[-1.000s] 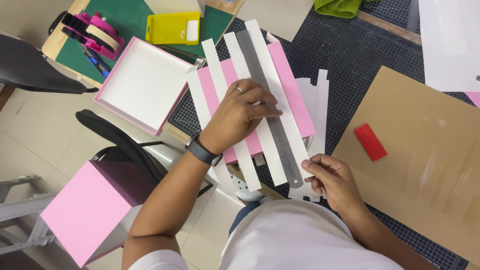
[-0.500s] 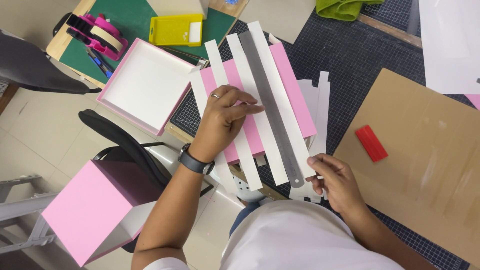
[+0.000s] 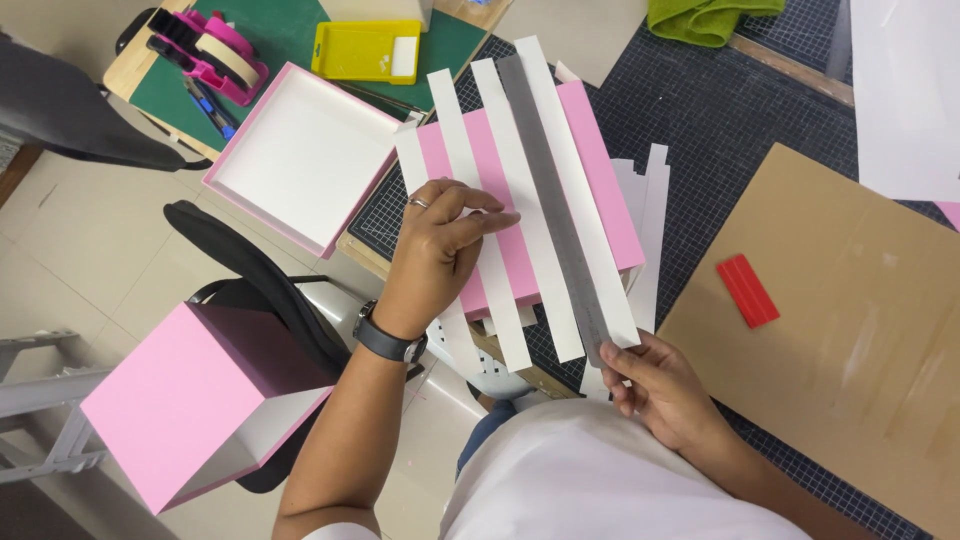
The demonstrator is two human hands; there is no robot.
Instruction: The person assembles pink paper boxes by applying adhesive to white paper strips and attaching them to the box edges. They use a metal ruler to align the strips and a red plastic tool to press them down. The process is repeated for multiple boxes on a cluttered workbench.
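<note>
A pink sheet [image 3: 600,170] lies on the dark cutting mat [image 3: 720,120], crossed by several long white paper strips [image 3: 515,200]. A grey metal ruler [image 3: 550,200] rests lengthwise on one strip. My left hand [image 3: 440,250], with a ring and a black wristwatch, presses flat on the left strips and the pink sheet. My right hand [image 3: 660,385] pinches the near end of the ruler and the strip under it at the mat's front edge.
A pink-edged white box lid [image 3: 300,160] lies left of the sheet. A pink box [image 3: 180,400] sits on a chair at lower left. A brown board [image 3: 860,330] with a red scraper [image 3: 747,290] lies right. A tape dispenser [image 3: 210,50], yellow tray [image 3: 365,50] and green cloth [image 3: 710,15] sit farther back.
My left hand has slid left and toward me across the strips, from beside the ruler to the outer strips. My right hand stays at the ruler's near end.
</note>
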